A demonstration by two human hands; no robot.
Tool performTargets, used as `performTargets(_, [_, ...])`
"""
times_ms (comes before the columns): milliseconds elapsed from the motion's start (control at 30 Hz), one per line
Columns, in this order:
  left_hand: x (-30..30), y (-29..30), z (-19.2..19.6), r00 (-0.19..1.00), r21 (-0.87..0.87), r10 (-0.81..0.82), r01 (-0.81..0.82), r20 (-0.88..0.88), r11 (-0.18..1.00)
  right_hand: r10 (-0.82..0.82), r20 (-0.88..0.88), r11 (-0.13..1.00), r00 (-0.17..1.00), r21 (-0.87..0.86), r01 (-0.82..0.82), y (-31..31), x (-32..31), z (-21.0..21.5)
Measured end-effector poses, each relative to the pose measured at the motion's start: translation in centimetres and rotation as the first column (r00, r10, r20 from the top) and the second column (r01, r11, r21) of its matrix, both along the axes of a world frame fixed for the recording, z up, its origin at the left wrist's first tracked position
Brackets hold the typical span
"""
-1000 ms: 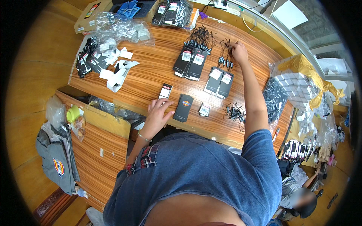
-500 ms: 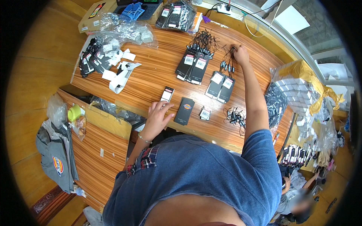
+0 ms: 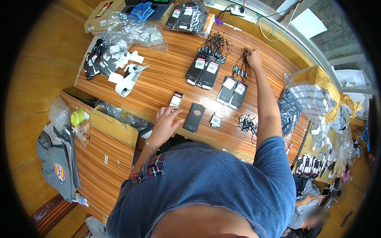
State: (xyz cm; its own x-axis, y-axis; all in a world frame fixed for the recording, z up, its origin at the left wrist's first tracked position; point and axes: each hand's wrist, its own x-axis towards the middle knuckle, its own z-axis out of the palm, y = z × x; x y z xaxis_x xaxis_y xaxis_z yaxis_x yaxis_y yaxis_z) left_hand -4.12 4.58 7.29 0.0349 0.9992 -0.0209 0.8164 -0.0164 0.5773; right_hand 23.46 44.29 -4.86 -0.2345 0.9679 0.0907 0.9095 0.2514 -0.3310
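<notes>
- Nearest, the left hand (image 3: 164, 123) lies flat on the wooden table (image 3: 158, 85), fingers spread and holding nothing; its fingertips sit just beside a black packaged item (image 3: 194, 117) and a smaller black card (image 3: 177, 98).
- Just right of these lie a small white-labelled tag (image 3: 216, 120) and a loose cluster of black string fasteners (image 3: 246, 123), close to the table's near edge.
- Further out, two black packaged pairs with white labels (image 3: 233, 89) lie side by side, and a second set of three (image 3: 204, 70) sits to their left.
- Farthest, the right hand (image 3: 253, 58) is stretched out with arm extended; its fingers are pinched on a bunch of hanging black string fasteners (image 3: 241, 67), which dangle over the two labelled pairs. How many strings it grips cannot be told.
- Beyond lies a larger tangle of black fasteners (image 3: 216, 43).
- Judging by this, the step in hand seems to be picking a fastener out of the bunch. The next move would call for separating a single one from the tangle and bringing it back toward the item by the left hand, which steadies the near side.
- Off to the left are scattered white paper slips (image 3: 127, 75) and clear plastic bags (image 3: 133, 29).
</notes>
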Motion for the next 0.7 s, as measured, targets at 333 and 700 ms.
performTargets(333, [0.0,0.0,-0.2,1.0,-0.02,0.002,-0.001,0.013,1.0,0.117,-0.07,0.993,0.991,0.019,-0.116,-1.0,3.3,2.0])
performTargets(700, [0.0,-0.1,-0.9,0.999,-0.027,-0.017,0.017,0.028,0.999,0.109,0.169,0.994,0.98,0.007,-0.111,-2.1,1.1,2.0])
